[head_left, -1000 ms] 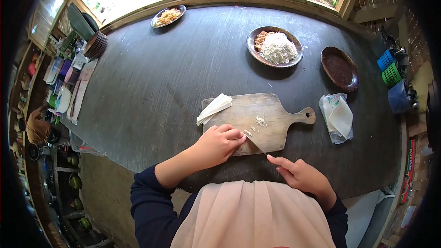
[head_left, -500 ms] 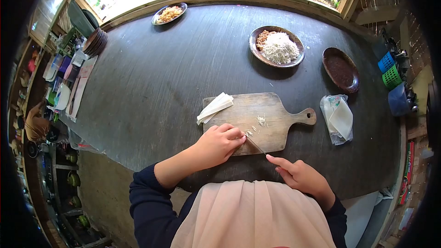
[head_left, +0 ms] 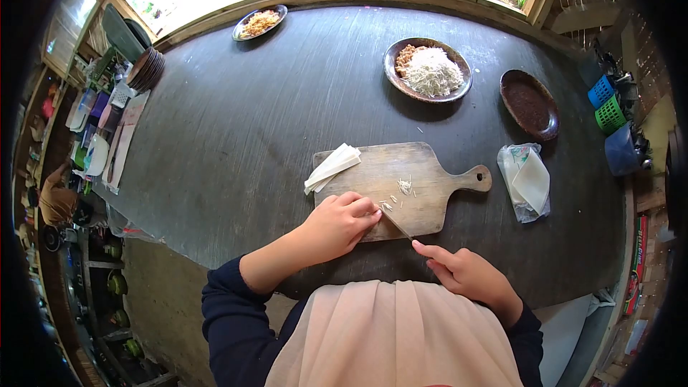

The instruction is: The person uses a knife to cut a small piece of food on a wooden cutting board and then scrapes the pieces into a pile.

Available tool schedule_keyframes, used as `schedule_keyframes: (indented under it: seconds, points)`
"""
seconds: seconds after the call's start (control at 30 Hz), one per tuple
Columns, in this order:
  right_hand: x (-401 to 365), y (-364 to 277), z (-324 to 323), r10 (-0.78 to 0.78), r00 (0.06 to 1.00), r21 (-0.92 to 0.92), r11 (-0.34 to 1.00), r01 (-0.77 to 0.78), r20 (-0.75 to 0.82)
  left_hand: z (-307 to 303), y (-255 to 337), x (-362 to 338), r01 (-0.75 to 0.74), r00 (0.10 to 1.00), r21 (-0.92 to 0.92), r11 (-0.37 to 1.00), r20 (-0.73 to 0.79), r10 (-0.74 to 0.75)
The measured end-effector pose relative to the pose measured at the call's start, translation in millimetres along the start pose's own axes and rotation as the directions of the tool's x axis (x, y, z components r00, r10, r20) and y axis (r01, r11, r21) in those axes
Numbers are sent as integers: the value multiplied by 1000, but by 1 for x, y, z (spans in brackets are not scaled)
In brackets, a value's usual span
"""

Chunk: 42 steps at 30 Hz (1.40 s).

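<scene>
A wooden cutting board [head_left: 423,165] lies on the dark table, its handle pointing right. My left hand [head_left: 345,221] rests on the board's lower left with fingers curled down; what they press on is hidden. My right hand [head_left: 466,272] is closed on a knife [head_left: 398,225], whose blade reaches to my left fingertips. White strips [head_left: 334,166] lie in a stack at the board's upper left. Small thin white shreds [head_left: 405,187] are scattered near the board's middle.
Beyond the board stand a bowl [head_left: 467,90] of white shreds and brown pieces and a small plate [head_left: 237,34] of food. To the right are an oval dish [head_left: 530,104] and a plastic packet [head_left: 527,183]. Stacked dishes [head_left: 146,69] stand left; a person [head_left: 59,197] is beyond.
The view has shifted slightly. Both hands and the knife keep nearly the same position on the board. At the far left, the other person's posture has changed a little.
</scene>
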State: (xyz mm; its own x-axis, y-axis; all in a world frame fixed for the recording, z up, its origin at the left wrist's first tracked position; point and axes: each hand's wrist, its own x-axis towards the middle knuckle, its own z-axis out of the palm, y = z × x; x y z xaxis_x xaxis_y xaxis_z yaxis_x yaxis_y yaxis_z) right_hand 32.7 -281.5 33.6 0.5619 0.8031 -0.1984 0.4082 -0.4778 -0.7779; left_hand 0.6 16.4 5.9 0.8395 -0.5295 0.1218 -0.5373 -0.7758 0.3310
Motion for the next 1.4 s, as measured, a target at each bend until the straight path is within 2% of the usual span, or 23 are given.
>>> schedule_keyframes:
  seconds: [0.23,0.3,0.6,0.7,0.93,1.2,1.4]
  points:
    - [-1,1,1,-23,1000,-30,999,22,-16,0,0,1,-4,1000,-10,1000,-8,4]
    - [0,1,0,33,999,-45,998,-32,33,1,-1,1,-12,1000,-11,1000,-17,12]
    - [4,-4,1,99,995,41,994,-99,6,-1,-1,2,-19,1000,-15,1000,-24,18]
    - [2,-1,0,76,997,-38,996,-76,17,0,-1,2,-9,1000,-20,1000,-21,8]
    - [-6,-2,-5,60,998,-33,998,-60,24,-1,-1,0,3,1000,-27,1000,4,-3]
    - [0,-4,-3,103,994,104,990,-98,-37,-3,0,0,24,999,-18,1000,34,-23]
    - [2,-5,-3,61,998,101,993,-59,-13,0,0,-2,15,1000,-13,1000,13,-15]
